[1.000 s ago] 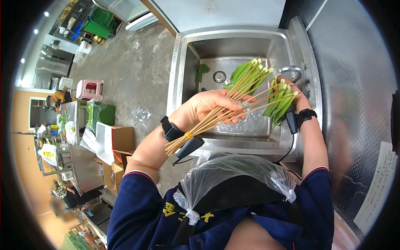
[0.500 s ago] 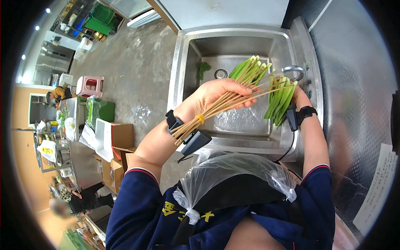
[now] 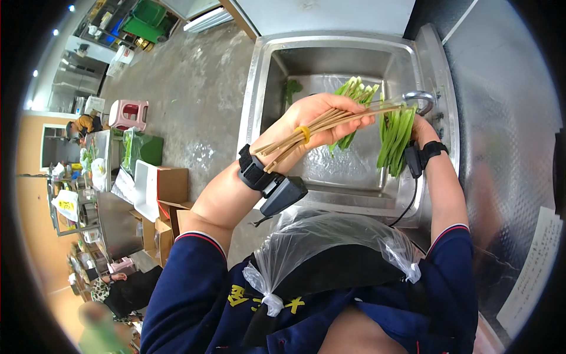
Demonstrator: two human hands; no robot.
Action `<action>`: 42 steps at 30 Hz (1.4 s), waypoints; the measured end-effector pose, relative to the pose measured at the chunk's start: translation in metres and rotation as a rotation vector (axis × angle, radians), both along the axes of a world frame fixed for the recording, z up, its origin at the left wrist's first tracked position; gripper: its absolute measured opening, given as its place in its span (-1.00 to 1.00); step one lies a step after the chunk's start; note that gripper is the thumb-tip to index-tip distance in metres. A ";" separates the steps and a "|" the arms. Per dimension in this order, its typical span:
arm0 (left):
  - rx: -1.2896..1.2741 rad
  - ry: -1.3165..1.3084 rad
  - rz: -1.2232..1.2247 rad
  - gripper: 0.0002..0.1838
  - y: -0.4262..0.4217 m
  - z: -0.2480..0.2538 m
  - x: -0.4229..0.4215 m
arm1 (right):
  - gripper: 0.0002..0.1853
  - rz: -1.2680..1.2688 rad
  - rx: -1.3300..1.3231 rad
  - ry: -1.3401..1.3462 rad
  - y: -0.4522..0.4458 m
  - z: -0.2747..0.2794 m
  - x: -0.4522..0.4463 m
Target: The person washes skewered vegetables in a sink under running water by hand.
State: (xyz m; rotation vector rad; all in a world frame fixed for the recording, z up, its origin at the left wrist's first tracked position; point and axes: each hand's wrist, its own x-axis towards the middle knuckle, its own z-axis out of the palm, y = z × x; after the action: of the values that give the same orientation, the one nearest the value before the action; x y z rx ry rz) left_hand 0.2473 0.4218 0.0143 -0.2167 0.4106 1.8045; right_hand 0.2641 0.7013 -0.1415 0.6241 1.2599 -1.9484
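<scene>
Right of centre in the frame, my left hand [image 3: 315, 118] grips the sticks [image 3: 277, 145], my right hand's [image 3: 422, 131] hold is unclear, and an uneven pull could tear the nearby greens [image 3: 395, 140].

"What's the shirt [image 3: 188, 286] like?"
"Navy, short-sleeved, red and white trim [image 3: 203, 238] at the cuffs, yellow lettering [image 3: 237, 295] on the chest."
"Over it?"
"Black cloth [image 3: 330, 271] under clear plastic [image 3: 342, 227], knotted at both ends."
"And the wrists?"
"Black straps, left [image 3: 253, 171] and right [image 3: 436, 148], with dark boxy devices [image 3: 284, 196]; a thin black cable [image 3: 412, 199] trails from the right one."
</scene>
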 end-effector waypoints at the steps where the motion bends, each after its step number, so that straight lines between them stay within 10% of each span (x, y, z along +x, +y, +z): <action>1: -0.005 -0.022 0.014 -0.68 0.000 0.000 0.001 | -0.69 0.003 0.012 -0.012 -0.001 0.001 0.000; 42: -0.109 0.083 -0.046 -0.68 0.005 -0.006 0.017 | -0.67 -0.088 -0.096 0.136 0.000 -0.010 0.004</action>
State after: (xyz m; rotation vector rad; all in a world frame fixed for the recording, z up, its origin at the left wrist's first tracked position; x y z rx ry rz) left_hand 0.2639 0.4265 0.0085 -0.2077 0.5694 1.7520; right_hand 0.2678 0.7009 -0.1520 0.5145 1.2300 -2.1415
